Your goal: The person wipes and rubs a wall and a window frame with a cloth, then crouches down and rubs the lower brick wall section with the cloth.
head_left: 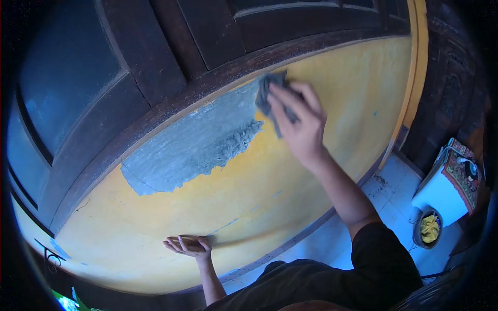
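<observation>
1. The right hand [306, 124], one of two bare hands in view, has its fingers closed on one crumpled, dark grey, cloth-like piece [266, 96]; both are slightly blurred.
2. That single piece lies against the wall at the upper right end of the grey patch, just below the wooden ledge; whether it is cloth or paper cannot be told.
3. One long, ragged-edged grey patch [187, 145] breaks the paint, its lower right part rough and darker.
4. Around it spreads one yellow painted wall [353, 103], with a few small bluish marks lower down.
5. The left hand [192, 246], empty, has its fingers spread loosely near the wall below the patch; contact cannot be told.
6. Above runs one dark brown wooden frame with panels [150, 36].
7. To the right stand one yellow upright post [416, 78] and, beyond it, one dark carved wooden panel [450, 88].
8. On the pale tiled floor [386, 202] are one white box-shaped stand [440, 194], topped by one red patterned cover [457, 163], and one round dark basket [418, 236] with yellow material inside.
</observation>
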Motion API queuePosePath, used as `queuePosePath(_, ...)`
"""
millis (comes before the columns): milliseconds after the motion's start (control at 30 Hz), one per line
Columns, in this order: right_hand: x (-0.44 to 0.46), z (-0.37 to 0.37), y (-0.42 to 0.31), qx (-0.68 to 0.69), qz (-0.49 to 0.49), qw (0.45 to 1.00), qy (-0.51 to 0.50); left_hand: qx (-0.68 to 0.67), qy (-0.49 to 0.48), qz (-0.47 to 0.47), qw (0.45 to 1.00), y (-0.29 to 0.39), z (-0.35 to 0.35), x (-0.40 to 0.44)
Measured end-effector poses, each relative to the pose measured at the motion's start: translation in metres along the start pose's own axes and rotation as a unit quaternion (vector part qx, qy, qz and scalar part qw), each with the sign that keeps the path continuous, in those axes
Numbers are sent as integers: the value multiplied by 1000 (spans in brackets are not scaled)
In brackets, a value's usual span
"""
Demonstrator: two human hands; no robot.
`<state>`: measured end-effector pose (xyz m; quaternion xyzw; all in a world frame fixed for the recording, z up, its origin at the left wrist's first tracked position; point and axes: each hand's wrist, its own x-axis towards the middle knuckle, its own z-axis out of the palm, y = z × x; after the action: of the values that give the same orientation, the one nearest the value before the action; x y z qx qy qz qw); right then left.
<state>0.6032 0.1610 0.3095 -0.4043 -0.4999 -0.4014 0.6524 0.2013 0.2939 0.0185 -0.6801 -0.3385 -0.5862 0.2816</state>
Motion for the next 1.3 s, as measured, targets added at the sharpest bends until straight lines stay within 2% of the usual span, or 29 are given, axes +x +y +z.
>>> queuePosePath(67,19,7,10,35,27,998,36,1,4,5,1000,-3,0,0)
queuePosePath(167,-19,6,-5,4,14,1000,-13,-9,16,-2,1000,-4,2,-7)
queuePosePath(200,-31,7,-10,15,-27,999,-28,-3,17,-1,1000,-5,1,-6)
queuePosePath(300,-24,2,-1,2,-23,999,-26,11,14,3,1000,-4,1,-3)
queuePosePath(367,8,-2,12,-19,27,999,19,10,12,4,1000,-3,1,-3)
queuePosePath(433,24,2,20,2,6,999,37,2,9,0,1000,-3,2,-2)
queuePosePath(567,-28,-5,12,-19,-22,999,-33,-17,-2,-11,1000,2,-7,3)
queuePosePath(633,-68,-15,11,-25,-49,994,-94,-34,-28,40,998,-2,-8,10)
queuePosePath(700,-65,-19,18,-30,-23,996,-87,-13,-31,95,995,12,-18,47)
queuePosePath(800,-29,-23,23,-58,34,996,-61,2,0,92,996,39,-27,122)
queuePosePath(900,-19,-20,17,-62,36,996,-52,5,19,80,997,39,-21,172)
queuePosePath(933,-34,-18,17,-50,32,997,-56,14,54,81,995,35,-12,176)
queuePosePath(1000,-83,-21,16,-41,23,991,-127,15,54,86,995,32,-11,171)
queuePosePath(1067,-121,-20,10,-1,-45,984,-170,12,56,83,995,31,-9,170)
queuePosePath(1167,-95,-19,12,-37,-54,986,-153,16,56,84,995,32,-9,171)
queuePosePath(1200,-81,-13,11,-8,11,994,-108,21,55,82,995,32,-9,171)
queuePosePath(1300,-55,-9,3,-20,67,997,-45,20,55,84,995,33,-9,171)
